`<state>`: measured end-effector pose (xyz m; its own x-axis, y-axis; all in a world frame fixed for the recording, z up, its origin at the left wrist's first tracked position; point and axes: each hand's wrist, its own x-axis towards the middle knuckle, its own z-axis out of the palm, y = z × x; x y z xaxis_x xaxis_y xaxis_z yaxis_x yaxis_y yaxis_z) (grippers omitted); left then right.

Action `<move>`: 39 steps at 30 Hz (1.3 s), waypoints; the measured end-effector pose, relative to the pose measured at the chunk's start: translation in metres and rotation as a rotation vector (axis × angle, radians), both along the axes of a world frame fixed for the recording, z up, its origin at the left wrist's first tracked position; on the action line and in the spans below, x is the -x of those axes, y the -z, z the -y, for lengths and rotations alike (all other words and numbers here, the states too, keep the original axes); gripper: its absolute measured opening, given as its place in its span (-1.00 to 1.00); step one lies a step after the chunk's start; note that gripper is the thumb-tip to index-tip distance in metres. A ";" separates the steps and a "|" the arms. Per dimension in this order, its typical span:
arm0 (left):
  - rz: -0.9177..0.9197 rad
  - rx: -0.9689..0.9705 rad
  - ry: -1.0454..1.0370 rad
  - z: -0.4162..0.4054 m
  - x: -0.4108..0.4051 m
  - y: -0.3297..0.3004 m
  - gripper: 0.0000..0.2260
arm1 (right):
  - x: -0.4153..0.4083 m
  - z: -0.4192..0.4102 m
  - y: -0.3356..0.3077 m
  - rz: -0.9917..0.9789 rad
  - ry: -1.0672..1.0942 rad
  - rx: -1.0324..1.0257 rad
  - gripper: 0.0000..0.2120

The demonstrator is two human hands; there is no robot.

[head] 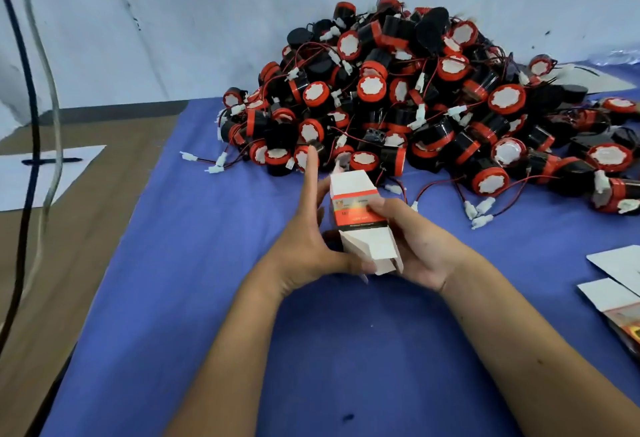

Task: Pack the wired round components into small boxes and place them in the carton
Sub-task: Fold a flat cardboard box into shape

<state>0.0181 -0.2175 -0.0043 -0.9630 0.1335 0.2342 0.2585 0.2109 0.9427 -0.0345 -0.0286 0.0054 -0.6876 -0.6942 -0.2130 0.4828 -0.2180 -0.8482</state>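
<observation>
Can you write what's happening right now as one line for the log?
step: folding box | left hand: holds small box | right hand: grips it | pile of components: behind | flat boxes: right

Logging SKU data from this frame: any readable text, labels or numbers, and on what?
None can be read.
Small box held in both hands: print on its orange and black bands, too blurred.
Flat boxes at the right edge: orange print, too blurred.
Round components in the pile: white faces, no visible text.

A blue cloth (214, 263) covers the surface; at left a white paper sheet (45, 177) lies on brown board (79, 228), crossed by hanging black and grey cables (33, 125)
</observation>
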 end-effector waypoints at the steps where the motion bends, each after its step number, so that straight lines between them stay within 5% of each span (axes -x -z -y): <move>1: -0.018 -0.015 -0.012 -0.002 0.001 0.001 0.36 | 0.000 0.000 -0.001 0.003 -0.022 0.019 -0.63; 7: -0.067 -0.047 -0.104 -0.011 0.004 0.001 0.17 | -0.002 0.006 -0.002 -0.028 -0.007 0.051 -0.63; 13: -0.068 -0.025 -0.125 -0.019 0.006 0.005 0.24 | 0.000 0.010 -0.001 -0.195 0.208 0.101 -0.59; 18: -0.026 -0.501 -0.372 -0.017 0.013 0.000 0.05 | 0.002 0.011 -0.001 -0.344 0.088 0.078 -0.37; 23: 0.158 -0.852 -0.286 -0.026 0.013 -0.004 -0.31 | -0.006 0.018 0.002 -0.441 0.196 -0.083 -0.30; 29: 0.169 -0.878 -0.233 -0.043 0.012 -0.005 -0.35 | -0.007 0.018 0.004 -0.490 0.201 -0.127 -0.29; 34: 0.247 -0.989 -0.234 -0.031 0.008 -0.011 -0.52 | -0.001 0.012 0.005 -0.394 0.088 0.064 -0.35; 39: 0.176 -0.703 -0.424 -0.046 0.006 -0.012 -0.44 | -0.003 0.017 0.008 -0.463 0.145 -0.036 -0.40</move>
<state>0.0118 -0.1718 0.0076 -0.9289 -0.3690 -0.0305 0.1269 -0.3947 0.9100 -0.0310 -0.0455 -0.0026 -0.8046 -0.5824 0.1162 0.0195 -0.2215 -0.9750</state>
